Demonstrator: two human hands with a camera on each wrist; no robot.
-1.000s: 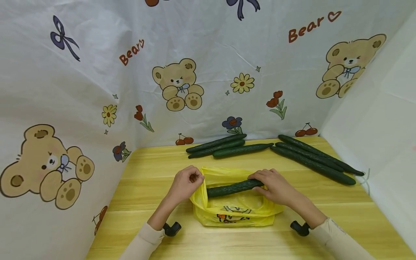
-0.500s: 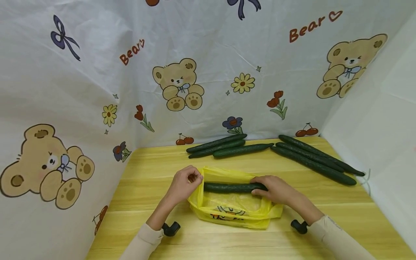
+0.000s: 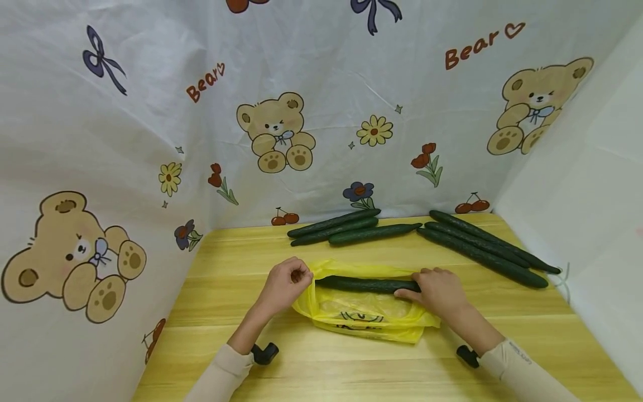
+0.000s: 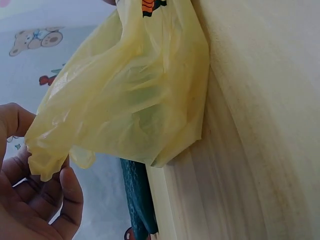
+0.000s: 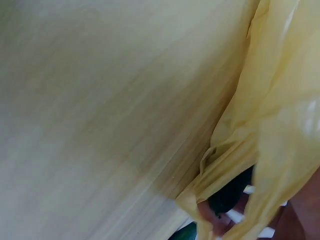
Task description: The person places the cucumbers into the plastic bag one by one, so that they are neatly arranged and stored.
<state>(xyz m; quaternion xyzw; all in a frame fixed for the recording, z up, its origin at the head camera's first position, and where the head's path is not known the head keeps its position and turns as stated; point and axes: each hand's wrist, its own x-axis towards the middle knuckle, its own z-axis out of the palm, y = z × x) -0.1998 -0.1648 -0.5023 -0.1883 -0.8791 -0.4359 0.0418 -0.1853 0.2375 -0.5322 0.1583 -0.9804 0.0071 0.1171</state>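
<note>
A yellow plastic bag (image 3: 369,321) with a printed front lies on the table, its mouth held wide. Pinched between the thumb and fingers of my left hand (image 3: 285,283) is the bag's left edge, also seen in the left wrist view, where the bag (image 4: 135,95) hangs from the fingers. A dark green cucumber (image 3: 366,285) lies lengthwise inside the bag mouth, nearly level. My right hand (image 3: 442,291) grips its right end, thumb on the near side. In the right wrist view, yellow film partly covers the fingers and the cucumber's tip (image 5: 232,192).
Behind the bag, three cucumbers (image 3: 374,233) lie side by side near the back wall. Three more cucumbers (image 3: 482,257) lie slanted at the back right. A bear-printed sheet (image 3: 326,128) covers the wall behind the wooden table (image 3: 236,257).
The cucumber has gone from tilted to nearly level, deeper in the bag. My right hand has shifted right with its end. The left hand keeps its place on the bag's edge.
</note>
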